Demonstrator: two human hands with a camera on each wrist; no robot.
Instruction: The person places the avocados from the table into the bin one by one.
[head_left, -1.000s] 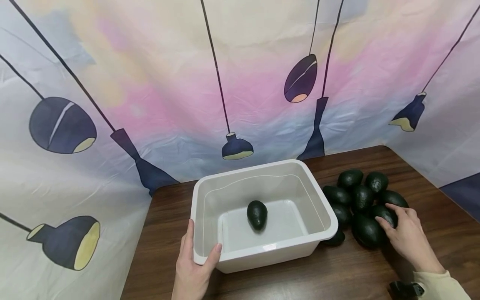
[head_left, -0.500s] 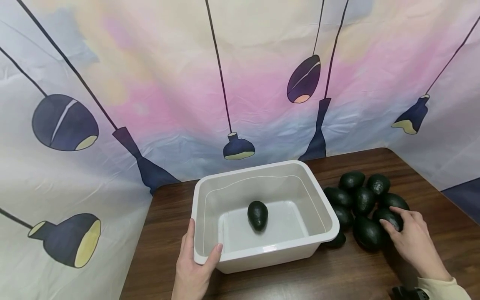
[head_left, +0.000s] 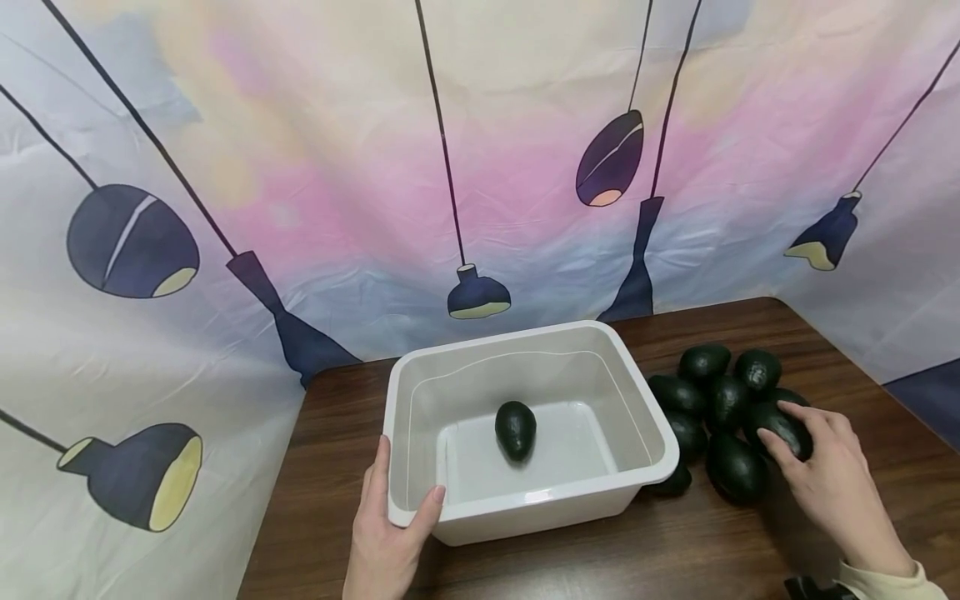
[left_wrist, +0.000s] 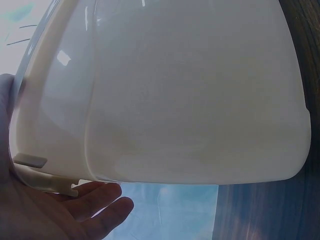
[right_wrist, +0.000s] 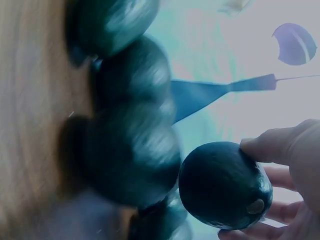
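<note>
A white plastic tub (head_left: pixel 525 503) stands on the table with one dark green avocado (head_left: pixel 515 431) lying on its floor. My left hand (head_left: pixel 385 533) holds the tub's near left corner, thumb over the front rim; the left wrist view shows its fingers (left_wrist: pixel 107 205) round the tub's edge. At the right, my right hand (head_left: pixel 832 475) grips an avocado (head_left: pixel 780 429) between thumb and fingers. In the right wrist view that avocado (right_wrist: pixel 225 185) is raised beside the others. More avocados (head_left: pixel 723 400) are heaped between the tub and my right hand.
The brown wooden table (head_left: pixel 322 467) runs back to a printed cloth (head_left: pixel 337 167) with lamp pictures. One avocado (head_left: pixel 671 482) lies partly hidden under the tub's right rim. Another avocado (head_left: pixel 737 468) lies just left of my right hand.
My right hand has closed its grip on an avocado and lifted it slightly, overlapping more of the one behind. My left hand and the tub have stayed in place.
</note>
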